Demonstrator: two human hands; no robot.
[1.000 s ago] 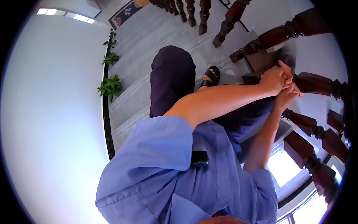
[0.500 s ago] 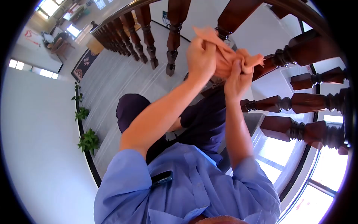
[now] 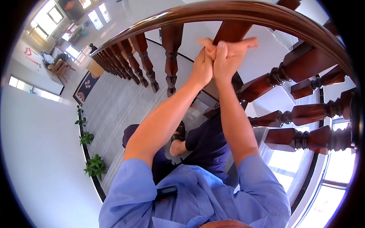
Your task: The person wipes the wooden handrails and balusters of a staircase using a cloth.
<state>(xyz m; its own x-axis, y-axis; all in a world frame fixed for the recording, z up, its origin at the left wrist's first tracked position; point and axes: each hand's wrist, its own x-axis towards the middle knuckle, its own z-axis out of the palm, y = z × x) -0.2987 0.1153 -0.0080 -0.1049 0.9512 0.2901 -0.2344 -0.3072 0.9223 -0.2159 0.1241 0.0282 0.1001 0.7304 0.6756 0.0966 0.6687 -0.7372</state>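
Observation:
An orange cloth (image 3: 236,48) is bunched between my two hands, its loose ends sticking out on both sides. My left hand (image 3: 202,67) is closed on its left part. Beside it, touching, my right hand (image 3: 227,65) grips the cloth with the thumb pointing up. Both hands are at the upper part of a dark wooden baluster (image 3: 232,31), just below the curved handrail (image 3: 213,12). Whether the cloth is wrapped around the baluster or only lies against its near side is hidden by my hands.
More turned balusters (image 3: 171,57) run down to the left and others (image 3: 292,70) stand at the right. Grey stairs (image 3: 121,91) descend on the left, with potted plants (image 3: 95,166) along the white wall (image 3: 42,144). A phone (image 3: 167,192) sits in my shirt pocket.
My hands and the cloth have shifted slightly left and come together at the baluster top. The cloth is more bunched up. My view has tilted up, showing more of the handrail.

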